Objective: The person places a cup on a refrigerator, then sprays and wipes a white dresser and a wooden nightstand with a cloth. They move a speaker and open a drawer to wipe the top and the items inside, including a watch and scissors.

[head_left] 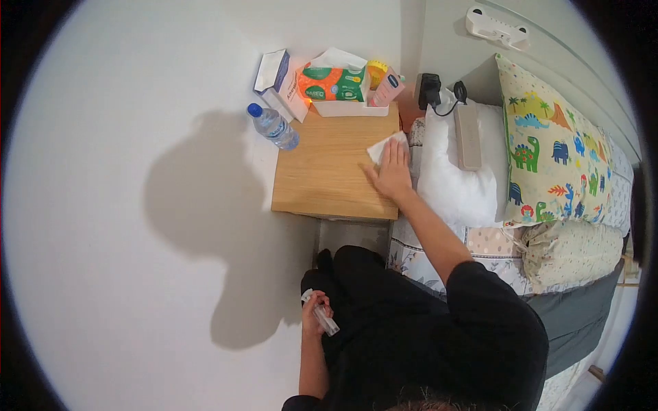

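Observation:
My right hand (392, 177) lies flat on a folded white tissue (378, 151), fingers stretched out, pressing it to the top of a wooden bedside table (329, 171) near its right edge. Low by my lap, my left hand (315, 314) has its fingers wrapped round a small clear spray bottle (327, 322) with a white top. A plastic water bottle (274, 127) with a blue cap stands at the table's left edge. Along the back sit a tissue pack (332, 83) in orange and green, a white holder (351, 108), and a pink bottle (388, 88).
A blue and white box (273, 72) leans by the wall at the back left. The bed on the right carries a white pillow (456, 195), a long beige case (469, 137), a black charger (430, 89) and a dinosaur-print pillow (541, 123). White wall (123, 205) borders the left.

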